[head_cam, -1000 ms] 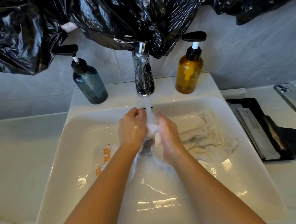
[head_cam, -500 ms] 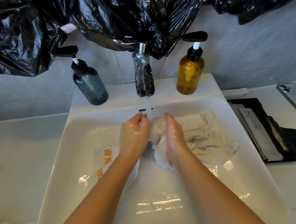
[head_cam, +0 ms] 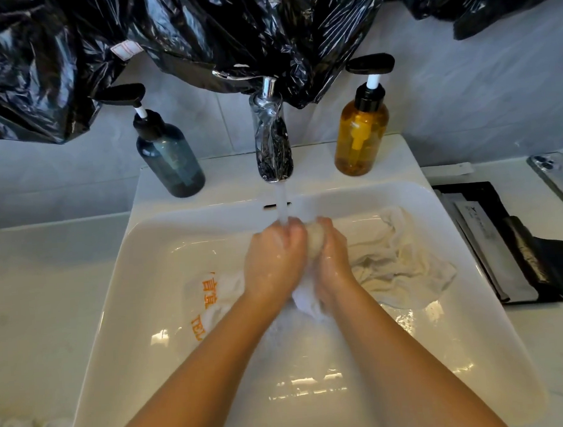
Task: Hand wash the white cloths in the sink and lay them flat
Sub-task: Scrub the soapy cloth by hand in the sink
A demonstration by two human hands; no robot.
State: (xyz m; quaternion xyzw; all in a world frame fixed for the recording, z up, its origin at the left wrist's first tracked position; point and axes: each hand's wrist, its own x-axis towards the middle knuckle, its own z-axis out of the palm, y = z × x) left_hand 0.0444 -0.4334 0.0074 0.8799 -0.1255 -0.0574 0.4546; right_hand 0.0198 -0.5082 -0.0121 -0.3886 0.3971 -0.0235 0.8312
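Cloth [head_cam: 311, 244], white and sodden, is bunched between the left hand [head_cam: 273, 258] and right hand [head_cam: 333, 259], both curled tightly round it under the chrome tap [head_cam: 273, 142] (water running) in the white ceramic sink [head_cam: 166, 284]; another crumpled white cloth [head_cam: 401, 262] lies just right.

the sink [head_cam: 474, 301] is shining white, smooth and glossy, like glazed pottery. the faucet [head_cam: 273, 142] is gleaming like a mirror, all shiny metal. the black plastic bags [head_cam: 199, 31] are looking crinkly and are glinting. the blue pump bottle [head_cam: 173, 163] and the amber pump bottle [head_cam: 359, 137] are looking like see-through plastic, with dull black tops. the white cloth [head_cam: 311, 244], bunched in the left hand [head_cam: 276, 256] and right hand [head_cam: 333, 259], is looking wet and soft. the crumpled cloth [head_cam: 400, 262] is looking wrinkly and woven. the wall tiles [head_cam: 463, 105] are looking grey and matt. the counter [head_cam: 33, 291] is looking smooth and pale.
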